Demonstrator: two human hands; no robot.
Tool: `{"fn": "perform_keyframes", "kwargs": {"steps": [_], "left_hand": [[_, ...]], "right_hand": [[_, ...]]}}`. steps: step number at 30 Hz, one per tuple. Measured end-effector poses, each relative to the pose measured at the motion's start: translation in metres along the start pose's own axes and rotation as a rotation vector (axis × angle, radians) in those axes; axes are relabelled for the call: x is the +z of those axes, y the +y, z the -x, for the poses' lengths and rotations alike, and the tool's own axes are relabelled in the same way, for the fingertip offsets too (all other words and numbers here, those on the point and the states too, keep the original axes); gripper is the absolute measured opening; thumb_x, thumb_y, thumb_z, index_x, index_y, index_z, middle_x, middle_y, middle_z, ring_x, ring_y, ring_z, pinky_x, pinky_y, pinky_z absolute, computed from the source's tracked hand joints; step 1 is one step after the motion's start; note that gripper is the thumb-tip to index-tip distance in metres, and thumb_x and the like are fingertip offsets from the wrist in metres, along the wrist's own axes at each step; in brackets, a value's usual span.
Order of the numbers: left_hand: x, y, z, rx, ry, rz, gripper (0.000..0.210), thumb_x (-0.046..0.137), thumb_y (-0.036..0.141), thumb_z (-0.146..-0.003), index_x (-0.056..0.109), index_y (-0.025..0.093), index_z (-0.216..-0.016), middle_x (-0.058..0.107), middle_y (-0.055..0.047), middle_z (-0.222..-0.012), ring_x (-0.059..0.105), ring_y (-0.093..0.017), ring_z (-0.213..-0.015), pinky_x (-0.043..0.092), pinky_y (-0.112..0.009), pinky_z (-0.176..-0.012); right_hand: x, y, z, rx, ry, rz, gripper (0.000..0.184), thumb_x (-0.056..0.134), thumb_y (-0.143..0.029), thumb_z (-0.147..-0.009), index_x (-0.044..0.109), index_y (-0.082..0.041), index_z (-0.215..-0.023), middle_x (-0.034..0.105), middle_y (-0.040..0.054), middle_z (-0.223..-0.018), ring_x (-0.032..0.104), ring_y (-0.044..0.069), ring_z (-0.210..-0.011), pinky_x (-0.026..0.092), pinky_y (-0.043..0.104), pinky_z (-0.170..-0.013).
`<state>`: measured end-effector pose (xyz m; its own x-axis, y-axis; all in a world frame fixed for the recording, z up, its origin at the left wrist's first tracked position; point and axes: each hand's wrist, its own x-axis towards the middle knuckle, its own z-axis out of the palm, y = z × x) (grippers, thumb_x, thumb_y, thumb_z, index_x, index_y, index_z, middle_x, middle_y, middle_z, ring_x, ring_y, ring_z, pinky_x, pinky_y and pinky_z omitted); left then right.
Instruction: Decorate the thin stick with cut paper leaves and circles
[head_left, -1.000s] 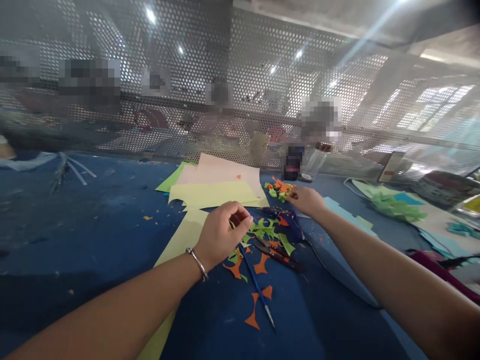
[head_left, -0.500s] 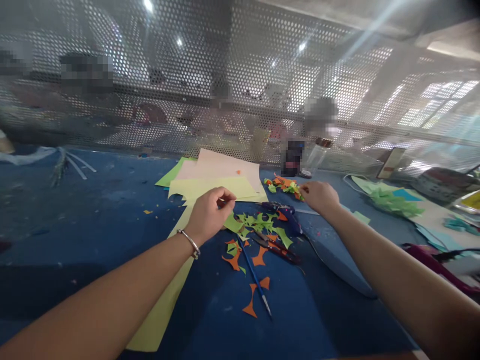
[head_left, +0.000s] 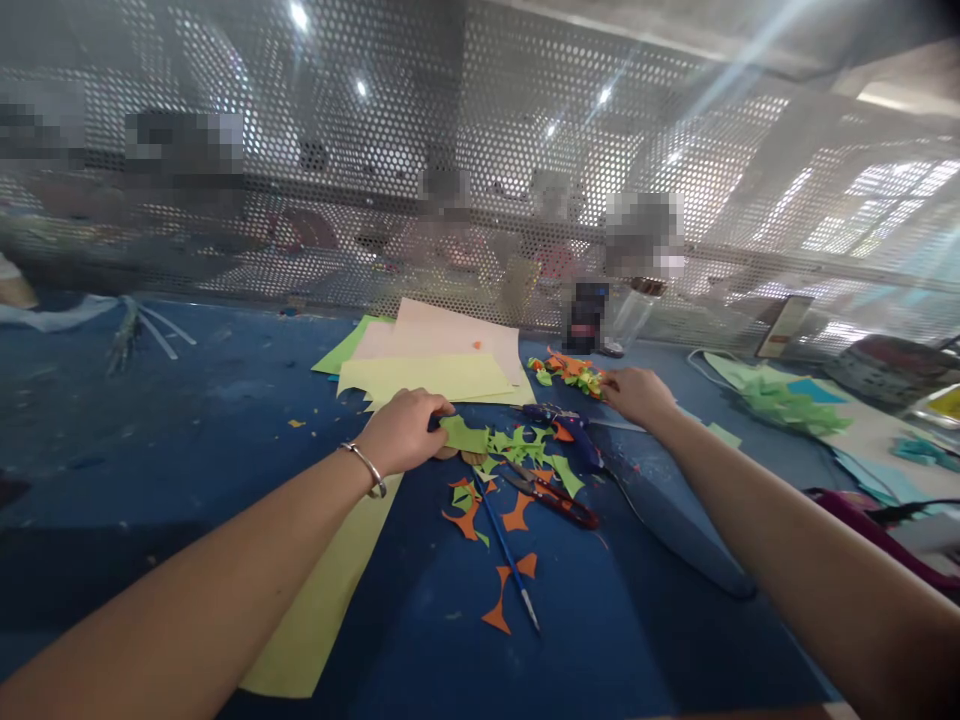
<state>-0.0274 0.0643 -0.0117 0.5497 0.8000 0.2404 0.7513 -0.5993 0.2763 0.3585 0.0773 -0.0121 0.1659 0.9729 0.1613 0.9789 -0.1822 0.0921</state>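
Note:
My left hand [head_left: 405, 432], a silver bracelet on its wrist, pinches the left edge of a green paper scrap [head_left: 465, 436]. Small brown round pieces [head_left: 474, 458] peek out beneath that scrap. To its right lie more cut green paper scraps [head_left: 525, 440]. My right hand [head_left: 639, 396] is closed at the right end of a small heap of orange, green and yellow paper pieces [head_left: 574, 372]; its fingertips touch the heap, and what they hold is too small to make out.
Scissors [head_left: 559, 500], a blue paintbrush [head_left: 506, 545], a blue glue gun [head_left: 581, 435] with its cord and orange scraps [head_left: 517, 512] lie between my arms. Paper sheets [head_left: 450, 335] are stacked before a perforated metal screen [head_left: 337, 200]. A yellow strip [head_left: 322, 600] lies under my left arm.
My left hand has moved down and slightly left from above the scraps and taken hold of the green scrap, which has lifted a little. My right hand has stayed almost in place.

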Motion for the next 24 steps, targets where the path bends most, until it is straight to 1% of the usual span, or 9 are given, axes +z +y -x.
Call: {"fn": "perform_keyframes", "kwargs": {"steps": [5,8,10,12,14,16,17,21,24], "left_hand": [[-0.001,0.005,-0.001,0.016,-0.037,-0.005,0.045,0.063,0.025,-0.071,0.072,0.014,-0.114,0.07,-0.016,-0.105,0.061,-0.031,-0.1,0.046,-0.041,-0.092],[0.001,0.004,-0.003,0.017,-0.04,0.039,0.049,0.068,0.025,-0.066,0.072,0.014,-0.114,0.069,-0.015,-0.103,0.061,-0.031,-0.099,0.044,-0.041,-0.093],[0.002,0.002,-0.005,0.0,-0.021,0.106,0.051,0.068,0.022,-0.062,0.072,0.015,-0.112,0.068,-0.012,-0.094,0.061,-0.029,-0.091,0.045,-0.039,-0.086],[0.003,-0.001,-0.006,-0.021,-0.01,0.181,0.046,0.064,0.018,-0.061,0.073,0.016,-0.106,0.066,-0.007,-0.082,0.06,-0.025,-0.078,0.044,-0.034,-0.074],[0.003,-0.004,-0.006,-0.035,-0.006,0.242,0.032,0.06,0.017,-0.065,0.073,0.017,-0.093,0.062,-0.003,-0.07,0.056,-0.02,-0.066,0.04,-0.03,-0.063],[0.001,-0.006,-0.007,-0.058,0.021,0.294,0.016,0.058,0.021,-0.071,0.07,0.017,-0.08,0.059,0.0,-0.063,0.053,-0.017,-0.06,0.036,-0.028,-0.058],[0.0,-0.007,-0.007,-0.077,0.048,0.32,0.013,0.057,0.024,-0.074,0.068,0.017,-0.077,0.057,0.0,-0.062,0.052,-0.016,-0.059,0.035,-0.027,-0.057],[-0.004,-0.007,-0.007,-0.156,0.155,0.419,0.018,0.051,0.03,-0.081,0.063,0.017,-0.077,0.058,0.001,-0.062,0.052,-0.015,-0.06,0.035,-0.026,-0.057],[-0.005,-0.007,-0.006,-0.183,0.158,0.481,0.018,0.052,0.03,-0.08,0.062,0.017,-0.074,0.06,0.0,-0.063,0.053,-0.015,-0.061,0.036,-0.025,-0.057]], "right_hand": [[-0.001,0.0,0.0,0.029,-0.013,0.034,0.032,0.046,-0.028,-0.092,0.076,-0.017,-0.098,0.075,0.0142,-0.099,0.068,0.026,-0.093,0.046,0.031,-0.073],[-0.002,-0.002,0.0,0.052,0.001,0.048,0.035,0.044,-0.031,-0.094,0.075,-0.016,-0.101,0.074,0.017,-0.102,0.068,0.028,-0.096,0.047,0.032,-0.072],[-0.004,-0.004,0.0,0.061,0.005,0.052,0.036,0.046,-0.036,-0.094,0.075,-0.016,-0.1,0.074,0.0175,-0.102,0.068,0.03,-0.096,0.047,0.033,-0.071],[-0.005,-0.005,0.001,0.061,0.007,0.047,0.036,0.047,-0.039,-0.093,0.076,-0.017,-0.097,0.074,0.0169,-0.102,0.068,0.03,-0.096,0.046,0.032,-0.07],[-0.007,-0.005,0.002,0.045,0.009,0.024,0.035,0.048,-0.038,-0.093,0.076,-0.018,-0.092,0.075,0.0147,-0.099,0.068,0.028,-0.093,0.045,0.031,-0.068],[-0.009,-0.004,0.004,0.013,0.012,-0.016,0.031,0.049,-0.035,-0.092,0.076,-0.019,-0.089,0.075,0.0116,-0.093,0.068,0.025,-0.089,0.043,0.029,-0.066],[-0.01,-0.003,0.005,-0.004,0.015,-0.041,0.029,0.049,-0.033,-0.091,0.075,-0.019,-0.088,0.076,0.0101,-0.09,0.068,0.024,-0.087,0.042,0.028,-0.065],[-0.015,-0.002,0.014,-0.038,0.042,-0.158,0.024,0.051,-0.027,-0.088,0.074,-0.02,-0.087,0.075,0.0046,-0.075,0.068,0.02,-0.076,0.041,0.026,-0.063],[-0.019,-0.006,0.022,-0.039,0.077,-0.252,0.023,0.051,-0.027,-0.087,0.073,-0.02,-0.087,0.073,0.0017,-0.067,0.068,0.018,-0.07,0.042,0.025,-0.064]]}}
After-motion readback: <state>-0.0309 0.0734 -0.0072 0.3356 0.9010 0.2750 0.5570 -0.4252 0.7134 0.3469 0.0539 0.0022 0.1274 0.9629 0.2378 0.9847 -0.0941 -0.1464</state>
